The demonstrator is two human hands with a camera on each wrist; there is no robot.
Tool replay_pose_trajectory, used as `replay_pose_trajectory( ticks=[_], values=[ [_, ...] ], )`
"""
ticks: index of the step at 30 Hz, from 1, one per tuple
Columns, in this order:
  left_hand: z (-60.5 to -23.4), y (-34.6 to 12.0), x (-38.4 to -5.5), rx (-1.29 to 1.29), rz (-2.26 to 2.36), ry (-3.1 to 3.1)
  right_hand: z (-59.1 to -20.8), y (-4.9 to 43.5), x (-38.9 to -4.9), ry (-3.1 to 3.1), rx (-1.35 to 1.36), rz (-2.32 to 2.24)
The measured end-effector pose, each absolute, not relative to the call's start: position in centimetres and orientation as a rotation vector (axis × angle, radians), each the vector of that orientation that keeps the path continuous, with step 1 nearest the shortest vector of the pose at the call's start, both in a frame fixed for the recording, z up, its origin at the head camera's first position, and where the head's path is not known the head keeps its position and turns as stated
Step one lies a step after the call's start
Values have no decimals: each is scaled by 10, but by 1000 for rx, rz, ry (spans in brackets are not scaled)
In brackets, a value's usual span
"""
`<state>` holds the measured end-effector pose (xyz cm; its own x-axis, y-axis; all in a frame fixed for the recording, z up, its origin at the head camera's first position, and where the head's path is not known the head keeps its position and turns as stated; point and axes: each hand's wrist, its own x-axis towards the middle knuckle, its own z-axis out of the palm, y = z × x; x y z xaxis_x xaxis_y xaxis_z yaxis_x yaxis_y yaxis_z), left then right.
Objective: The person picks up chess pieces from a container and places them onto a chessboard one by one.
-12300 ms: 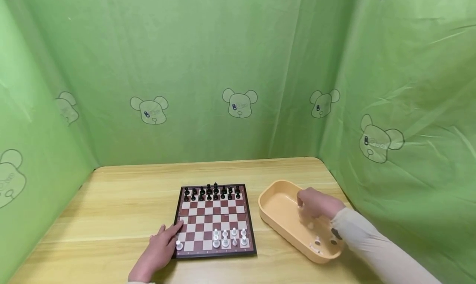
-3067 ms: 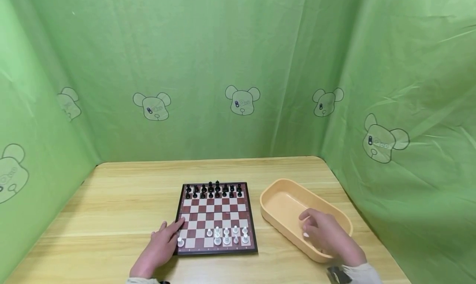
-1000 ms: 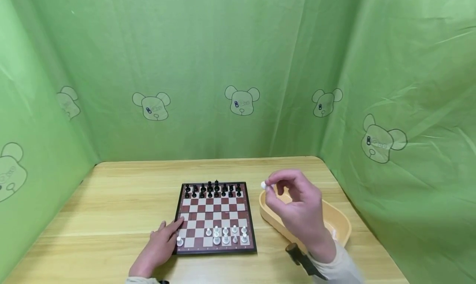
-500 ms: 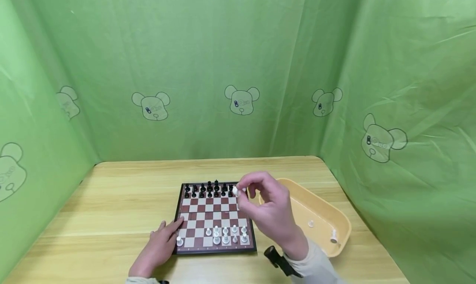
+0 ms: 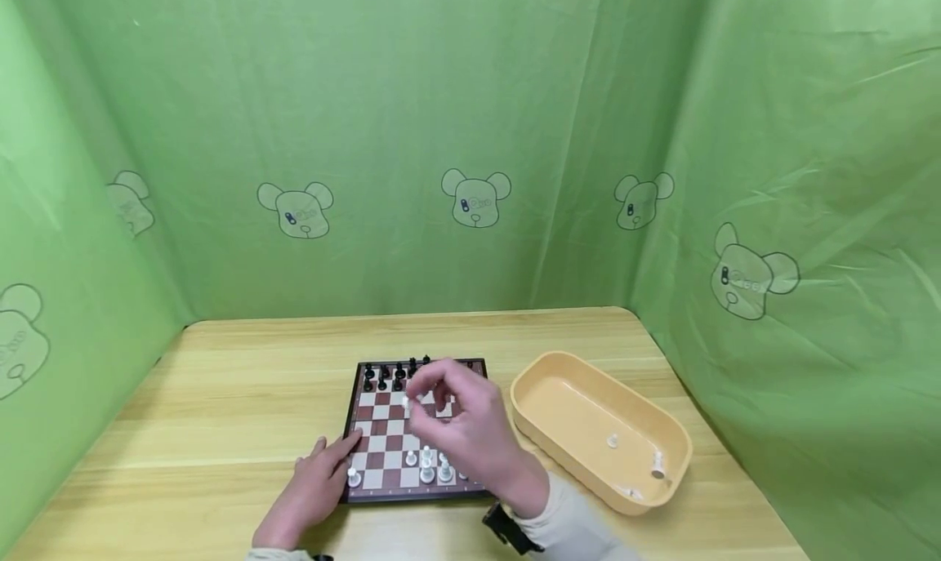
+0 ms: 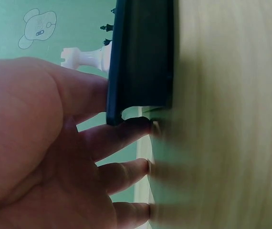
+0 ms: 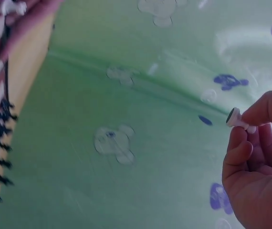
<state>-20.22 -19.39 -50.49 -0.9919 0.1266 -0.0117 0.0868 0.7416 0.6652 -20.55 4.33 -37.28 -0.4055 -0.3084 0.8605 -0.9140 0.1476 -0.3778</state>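
Note:
My right hand point(image 5: 470, 430) is over the chessboard point(image 5: 393, 493), pinching a small white pawn point(image 7: 238, 119) between thumb and fingertip. In the right wrist view the pawn's dark round base faces left. My left hand point(image 5: 312, 487) lies at the board's left edge, its thumb on top and its other fingers beside it, tips at the table in the left wrist view. A white rook point(image 5: 354, 477) stands at the near left corner. Several white pieces point(image 5: 427, 469) stand at the near right, partly hidden by my right hand. Black pieces point(image 5: 382, 378) line the far side.
To the right of the board sits an orange tray point(image 5: 537, 451). Inside it are a small white piece point(image 5: 613, 440), a larger white piece point(image 5: 657, 463) lying on its side, and more white near the close end. Green curtains point(image 5: 382, 136) surround the wooden table point(image 5: 243, 398).
My right hand reached into the tray, came up with a white pawn and moved left over the board. Another white pawn joined the near row earlier. The left hand stays put.

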Motion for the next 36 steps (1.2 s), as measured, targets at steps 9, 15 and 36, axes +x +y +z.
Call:
replay_pose_trajectory(
  ticks=[9,15,36],
  values=[
    [-507,-195,-203,209,1083,2890,-401,18,-203,-2001,1147,1289],
    [-508,-195,-203,223,1092,2890,-418,14,-210,-2201,1111,1300],
    [-507,-195,-204,219,1095,2895,-452,8,-234,-2779,1032,1044]
  ],
)
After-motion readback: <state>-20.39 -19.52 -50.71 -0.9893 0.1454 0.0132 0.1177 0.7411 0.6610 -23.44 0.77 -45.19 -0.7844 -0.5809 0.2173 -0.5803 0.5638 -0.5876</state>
